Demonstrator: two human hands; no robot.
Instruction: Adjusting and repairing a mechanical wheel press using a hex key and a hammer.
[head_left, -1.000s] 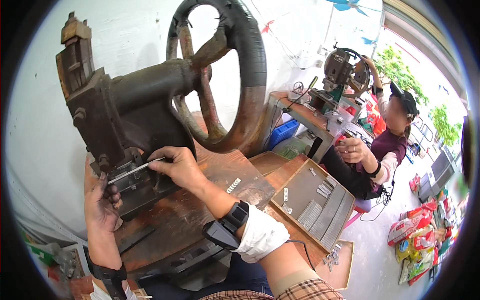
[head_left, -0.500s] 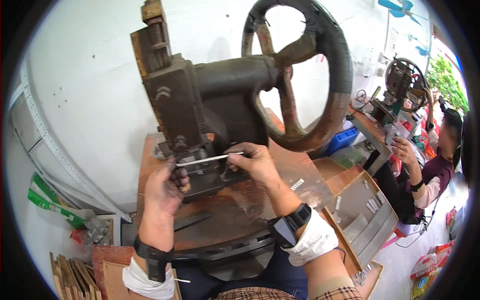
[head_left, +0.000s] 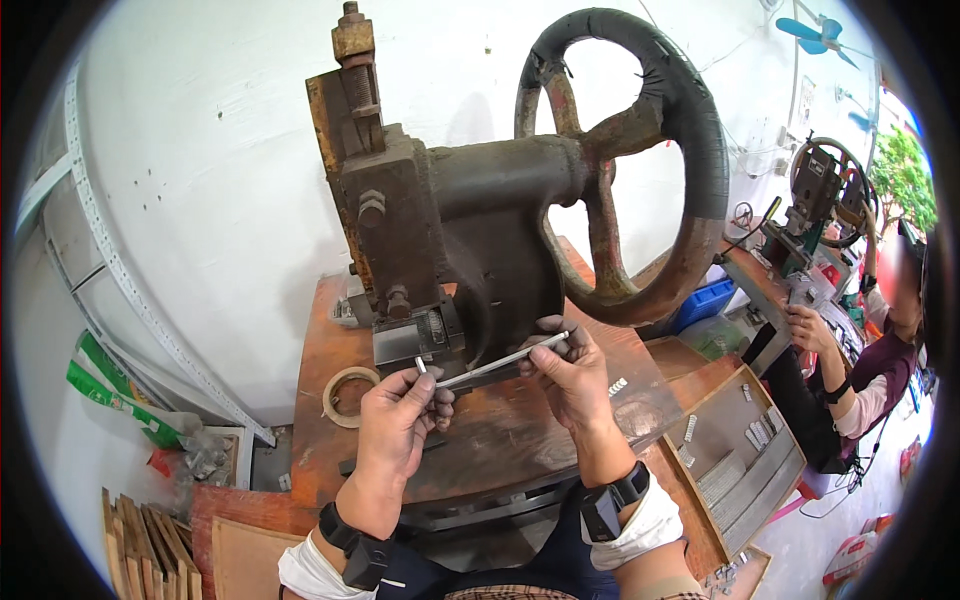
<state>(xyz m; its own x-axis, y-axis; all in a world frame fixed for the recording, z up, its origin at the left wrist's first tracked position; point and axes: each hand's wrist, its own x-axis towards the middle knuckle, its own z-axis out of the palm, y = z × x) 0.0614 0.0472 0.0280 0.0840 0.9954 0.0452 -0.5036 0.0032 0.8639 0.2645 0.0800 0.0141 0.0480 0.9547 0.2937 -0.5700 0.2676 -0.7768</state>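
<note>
We hold a thin metal strip (head_left: 500, 366) between our two hands, in front of the press and above the table, its right end higher than its left. Our left hand (head_left: 400, 408) has thumb and fingers clamped on the strip's left end. A small bright piece (head_left: 421, 365) pokes up from those fingertips; we cannot tell whether it belongs to the strip. Our right hand (head_left: 574, 385) has its thumb and fingers clamped near the other end, whose tip shows just past them. We wear a black band on each wrist.

Just beyond our hands stands the dark press (head_left: 395, 225), with a flat metal block (head_left: 400, 343) at the foot of its head and a big wheel (head_left: 705, 180) on its right. On the worn table (head_left: 325, 455), a tape roll (head_left: 329, 398) lies near our left hand, and a short row of pale pieces (head_left: 618, 387) lies to the right of our right hand.

Farther right, a shallow tray (head_left: 718, 430) holds rows of grey strips (head_left: 745, 490). Beyond it a person (head_left: 870, 370) sits at another press (head_left: 815, 185), near a blue crate (head_left: 705, 305). At our lower left stand wood slats (head_left: 150, 550).
</note>
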